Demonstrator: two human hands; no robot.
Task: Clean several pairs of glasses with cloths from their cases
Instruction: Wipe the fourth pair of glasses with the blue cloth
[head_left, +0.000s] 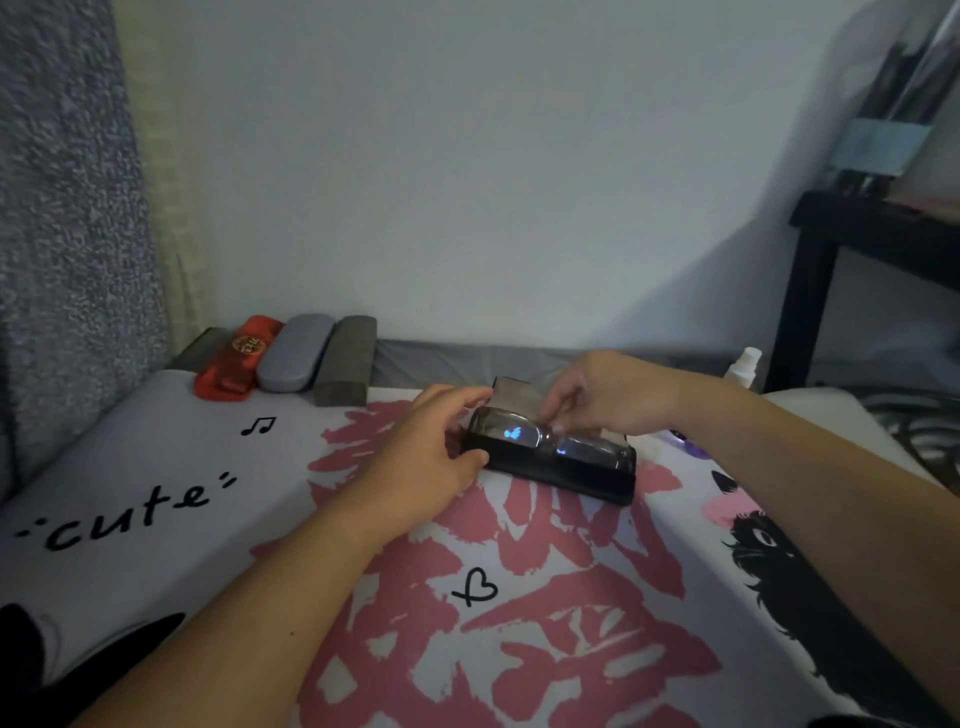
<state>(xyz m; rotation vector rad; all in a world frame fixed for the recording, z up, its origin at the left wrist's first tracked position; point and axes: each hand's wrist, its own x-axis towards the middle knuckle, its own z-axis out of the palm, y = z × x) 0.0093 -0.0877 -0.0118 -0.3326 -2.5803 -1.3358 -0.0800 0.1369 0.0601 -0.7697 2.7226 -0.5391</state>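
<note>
The left hand (434, 441) is curled round the left end of an open black rectangular glasses case (558, 470), thumb on the near wall and fingers over the far rim, so the case is braced. The right hand (597, 397) is lowered over the middle of the case, its fingertips pinching at the bridge of a pair of dark-framed glasses (545, 439) that lie in it; whether a cloth is also pinched cannot be told. The grey inner face of the raised lid (519, 397) is seen behind the fingers.

The case sits just right of frame centre on a white printed cover with pink and black motifs (519, 597). Its long axis is judged to run from centre-left down toward lower right; the glasses lie along the same axis, lenses facing the camera.

Judgement: the glasses are best lifted by frame or bridge, lenses untouched, with the case held down by the left hand.

Four closed cases (283, 358) (dark grey, red, light grey, grey-brown) are lined at upper left. A small white bottle (744, 366) stands at right.
</note>
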